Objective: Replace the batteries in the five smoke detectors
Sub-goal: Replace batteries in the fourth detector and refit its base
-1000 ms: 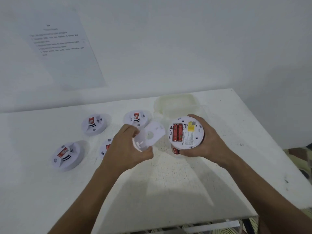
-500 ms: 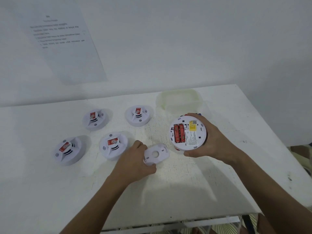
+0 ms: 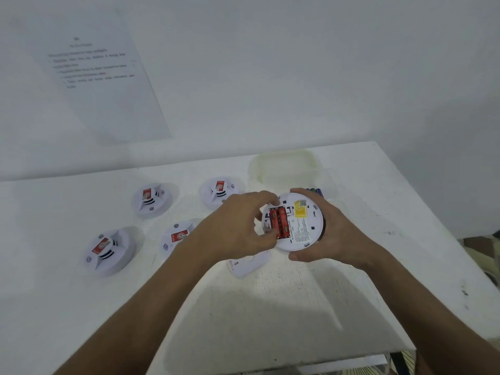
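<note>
Your right hand cups the round white plastic smoke detector from its far side, thumb curled under the near rim and fingers wrapped over the top edge, with its back turned up towards you. That back is smooth moulded plastic with a yellow square sticker and a block of fine print. In its open bay lie two red cylindrical batteries side by side. Your left hand reaches in from the left, fingers bent narrow, with the fingertips at the upper end of the batteries and the thumb at the lower end; whether they truly pinch a battery you cannot tell from here.

Just below the detector, on the matte white tabletop, lies the flat white plastic back cover, partly hidden by your left wrist.

Four more round white domed smoke detectors rest face up to the left, each with slotted vents and a red label: one at far left, one near your left forearm, one further back, and one behind your left hand.

Behind the held detector sits a translucent, milky, rounded-rectangular plastic container. Just beside your right fingers peek the ends of some purple and green batteries. A printed paper sheet hangs on the pale wall.
</note>
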### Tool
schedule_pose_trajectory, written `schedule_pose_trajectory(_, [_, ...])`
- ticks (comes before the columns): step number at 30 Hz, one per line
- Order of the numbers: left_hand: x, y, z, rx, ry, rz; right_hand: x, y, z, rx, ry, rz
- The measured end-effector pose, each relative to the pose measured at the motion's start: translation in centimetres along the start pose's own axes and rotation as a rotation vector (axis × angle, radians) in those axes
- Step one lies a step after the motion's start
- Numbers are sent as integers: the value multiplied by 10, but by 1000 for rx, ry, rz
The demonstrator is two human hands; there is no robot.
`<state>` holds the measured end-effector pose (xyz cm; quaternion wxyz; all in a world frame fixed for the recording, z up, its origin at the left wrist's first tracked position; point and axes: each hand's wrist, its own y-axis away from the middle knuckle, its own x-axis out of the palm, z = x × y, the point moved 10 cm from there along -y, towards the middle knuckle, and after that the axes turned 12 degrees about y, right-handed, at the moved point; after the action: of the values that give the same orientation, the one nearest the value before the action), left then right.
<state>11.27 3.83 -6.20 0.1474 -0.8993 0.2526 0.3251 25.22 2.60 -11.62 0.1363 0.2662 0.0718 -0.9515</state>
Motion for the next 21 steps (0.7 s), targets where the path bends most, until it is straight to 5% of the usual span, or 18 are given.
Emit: schedule_pose_trajectory(21, [14, -25, 0, -87, -71, 87, -18, 1, 4, -29, 40, -86])
